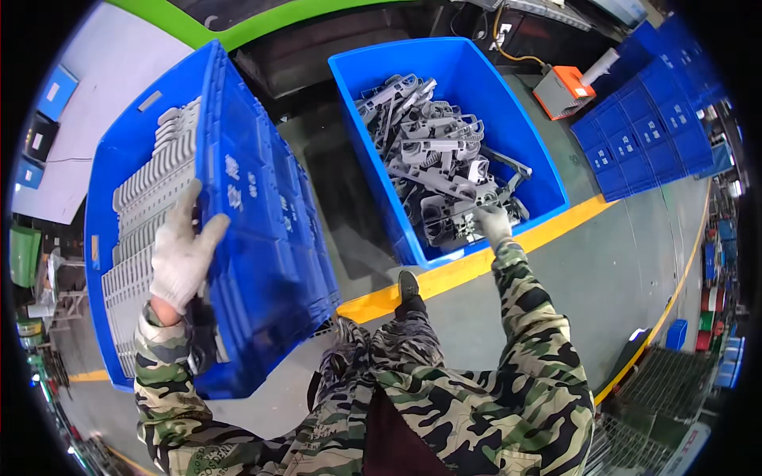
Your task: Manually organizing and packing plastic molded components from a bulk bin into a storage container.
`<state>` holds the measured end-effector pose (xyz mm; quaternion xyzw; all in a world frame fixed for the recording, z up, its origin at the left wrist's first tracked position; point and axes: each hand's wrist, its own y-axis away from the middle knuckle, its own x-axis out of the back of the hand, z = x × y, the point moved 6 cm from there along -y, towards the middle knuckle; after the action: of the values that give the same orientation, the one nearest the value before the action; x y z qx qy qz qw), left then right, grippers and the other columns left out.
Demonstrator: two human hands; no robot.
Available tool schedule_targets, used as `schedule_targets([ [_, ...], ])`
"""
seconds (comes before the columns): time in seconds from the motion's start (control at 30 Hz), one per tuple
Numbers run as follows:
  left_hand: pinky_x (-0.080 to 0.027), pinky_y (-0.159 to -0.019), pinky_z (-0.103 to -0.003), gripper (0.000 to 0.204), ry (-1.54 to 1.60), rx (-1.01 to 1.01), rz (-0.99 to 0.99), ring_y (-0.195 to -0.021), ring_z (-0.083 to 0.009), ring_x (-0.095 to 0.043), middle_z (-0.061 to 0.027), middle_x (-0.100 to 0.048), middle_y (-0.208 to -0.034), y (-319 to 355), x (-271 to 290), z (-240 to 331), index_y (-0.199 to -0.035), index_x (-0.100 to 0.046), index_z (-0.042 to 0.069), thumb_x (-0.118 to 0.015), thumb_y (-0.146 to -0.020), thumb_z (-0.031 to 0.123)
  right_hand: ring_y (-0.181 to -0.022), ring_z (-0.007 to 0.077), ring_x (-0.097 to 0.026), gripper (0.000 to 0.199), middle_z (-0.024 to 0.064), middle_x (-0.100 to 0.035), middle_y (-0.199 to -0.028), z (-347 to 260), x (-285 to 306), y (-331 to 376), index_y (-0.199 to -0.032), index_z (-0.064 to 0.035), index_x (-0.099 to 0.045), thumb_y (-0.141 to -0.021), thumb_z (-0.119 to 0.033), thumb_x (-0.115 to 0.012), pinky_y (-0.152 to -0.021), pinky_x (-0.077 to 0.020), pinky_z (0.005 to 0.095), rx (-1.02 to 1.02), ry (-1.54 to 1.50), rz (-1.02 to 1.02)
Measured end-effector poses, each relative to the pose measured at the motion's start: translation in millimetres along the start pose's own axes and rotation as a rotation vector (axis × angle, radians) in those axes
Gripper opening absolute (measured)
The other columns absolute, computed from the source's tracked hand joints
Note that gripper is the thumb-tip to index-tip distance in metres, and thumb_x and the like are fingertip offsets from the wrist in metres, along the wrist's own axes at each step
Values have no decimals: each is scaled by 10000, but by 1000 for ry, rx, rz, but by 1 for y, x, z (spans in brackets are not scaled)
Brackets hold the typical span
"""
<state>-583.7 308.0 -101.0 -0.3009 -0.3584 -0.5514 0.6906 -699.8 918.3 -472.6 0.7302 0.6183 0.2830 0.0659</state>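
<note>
My left hand, in a white work glove, is at the inner edge of a tall blue crate. Its thumb and fingers are spread, and nothing shows in its grasp. Inside that crate, pale grey ribbed parts stand packed in rows. My right hand, also gloved, reaches into the near right corner of a second blue bin. There its fingers close on a grey metal casting, partly hidden by the pile. Loose grey castings with holes and long arms lie heaped in this bin.
The left crate tops a stack of blue crates. More blue crates are stacked at the right, near an orange box-shaped device. A yellow floor line runs past my feet. A white panel is at far left.
</note>
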Motion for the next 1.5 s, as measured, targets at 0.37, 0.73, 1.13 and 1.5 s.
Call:
schedule_targets([
  [0.37, -558, -1129, -526, 888, -672, -84, 178, -1462, -550, -532, -354, -366, -1714, -48, -50, -3, -1690, -363, -13, -803, -962, 240, -857, 255, -748, 481, 123, -736, -972, -48, -113, -198, -1198, -44, -699, -991, -477, -730, -731, -634, 354, -480, -513, -107],
  [0.73, -418, -1272, -544, 826, -621, 25, 130, -1580, -527, -405, -310, -345, -1743, -47, -47, -5, -1695, -400, 32, -797, -990, 199, -760, 243, -706, 513, 99, -700, -943, -80, -141, -217, -1178, -96, -694, -987, -567, -760, -641, -632, 374, -398, -621, 7],
  [1.13, -471, -1222, -551, 789, -635, 18, 151, -1530, -547, -461, -326, -370, -1720, -58, -49, -9, -1670, -449, 54, -808, -989, 227, -874, 360, -785, 461, 180, -797, -988, -163, -112, -139, -1138, 17, -753, -926, -386, -828, -826, -635, 473, 299, 1043, -480],
  [1.5, -504, -1163, -591, 768, -706, 11, 169, -1467, -566, -511, -342, -415, -1675, -60, -48, -7, -1621, -500, 18, -810, -970, 283, -1117, 413, -768, 495, 256, -786, -1154, -117, -154, -136, -1163, -4, -780, -873, -403, -816, -975, -617, 507, 383, 1390, -578],
])
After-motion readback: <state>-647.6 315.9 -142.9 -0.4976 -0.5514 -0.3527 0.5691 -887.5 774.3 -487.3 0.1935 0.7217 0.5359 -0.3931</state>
